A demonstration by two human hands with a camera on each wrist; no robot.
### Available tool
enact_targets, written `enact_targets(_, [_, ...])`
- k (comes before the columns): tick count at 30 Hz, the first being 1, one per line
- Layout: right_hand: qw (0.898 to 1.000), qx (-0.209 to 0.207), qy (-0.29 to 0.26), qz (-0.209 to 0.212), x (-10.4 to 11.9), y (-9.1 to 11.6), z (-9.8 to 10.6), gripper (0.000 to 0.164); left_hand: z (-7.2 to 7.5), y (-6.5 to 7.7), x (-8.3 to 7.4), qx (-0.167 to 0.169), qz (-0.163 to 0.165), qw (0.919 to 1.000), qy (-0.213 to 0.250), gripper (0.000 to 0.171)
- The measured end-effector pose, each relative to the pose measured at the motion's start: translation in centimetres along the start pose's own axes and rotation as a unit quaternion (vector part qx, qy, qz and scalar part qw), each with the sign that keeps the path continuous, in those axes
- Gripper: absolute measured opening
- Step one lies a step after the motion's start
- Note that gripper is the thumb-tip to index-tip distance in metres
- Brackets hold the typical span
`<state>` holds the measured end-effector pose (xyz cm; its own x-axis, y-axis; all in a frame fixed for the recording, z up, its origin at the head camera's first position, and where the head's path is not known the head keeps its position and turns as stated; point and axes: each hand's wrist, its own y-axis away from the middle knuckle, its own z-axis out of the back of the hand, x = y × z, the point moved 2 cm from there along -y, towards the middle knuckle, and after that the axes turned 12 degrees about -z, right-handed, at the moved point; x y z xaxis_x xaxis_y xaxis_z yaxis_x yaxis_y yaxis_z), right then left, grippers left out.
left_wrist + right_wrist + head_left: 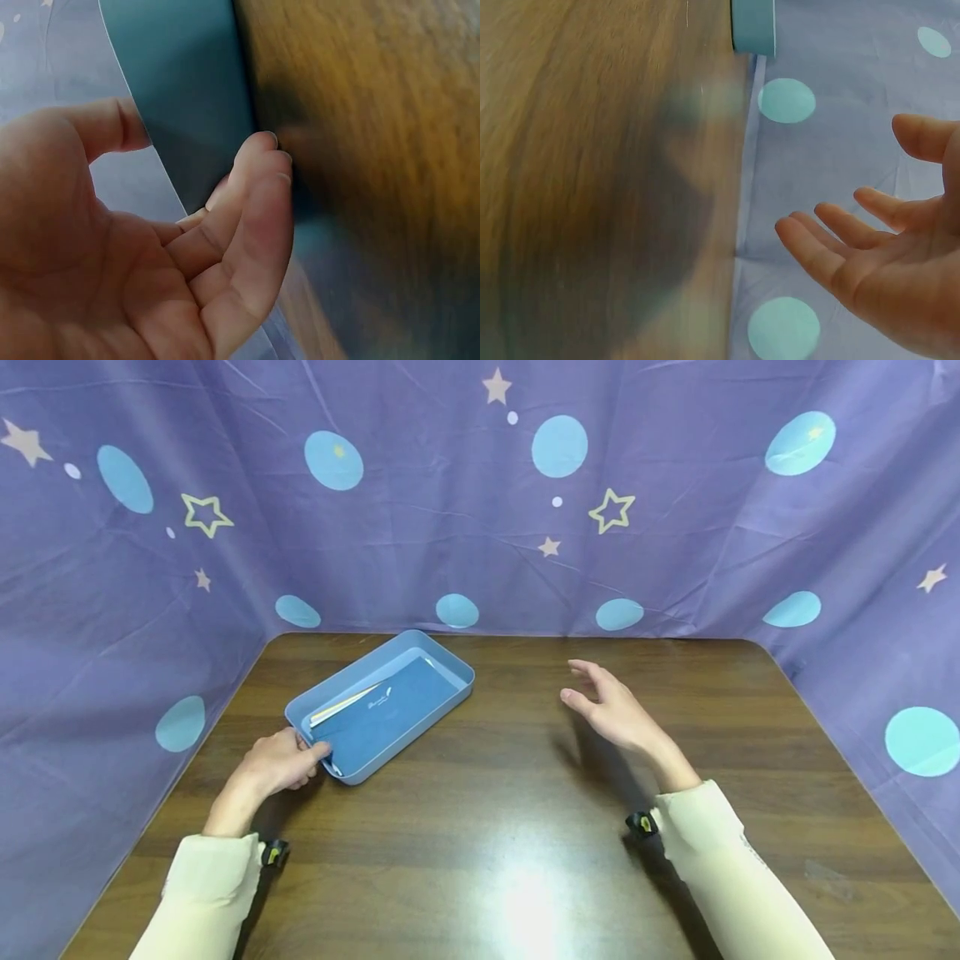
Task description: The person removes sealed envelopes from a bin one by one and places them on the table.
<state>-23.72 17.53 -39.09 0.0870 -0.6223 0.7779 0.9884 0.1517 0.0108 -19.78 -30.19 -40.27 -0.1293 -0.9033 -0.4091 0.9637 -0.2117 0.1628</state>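
A shallow blue tray (420, 742) sits slantwise on the left side of the table. Inside lies a flat darker-blue notebook or folder (401, 702) with small white print, and slim white and yellow edges (347, 702) show along its far side. My left hand (273, 764) grips the tray's near-left end, thumb over the rim and the other fingers under the outside. The left wrist view shows the tray wall (176, 82) between thumb and fingers. My right hand (618, 714) hovers over the table to the right, holding nothing, its fingers loosely extended.
The brown wooden table (480, 827) has a bright glare near the front. A purple curtain (450, 493) with stars and dots hangs behind it and on both sides. A small clear scrap (828, 878) lies at the right front.
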Motion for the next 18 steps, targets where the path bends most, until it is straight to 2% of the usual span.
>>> enact_targets(4, [0.999,0.008,-0.028,-0.018,0.2,-1.1,-0.8,0.055,0.0,0.0,0.0,-0.009,-0.006,0.9999,0.013,0.033])
enact_targets(9, [0.996,0.022,-0.08,-0.045,0.3,-1.9,-2.0,0.049,-0.1,-0.2,0.2,-0.021,-0.017,0.9994,0.023,0.029])
enact_targets(18, [0.992,0.033,-0.104,-0.064,-0.3,-1.4,-3.1,0.045,-0.3,-1.2,-0.8,-0.019,-0.038,0.9959,0.08,0.019])
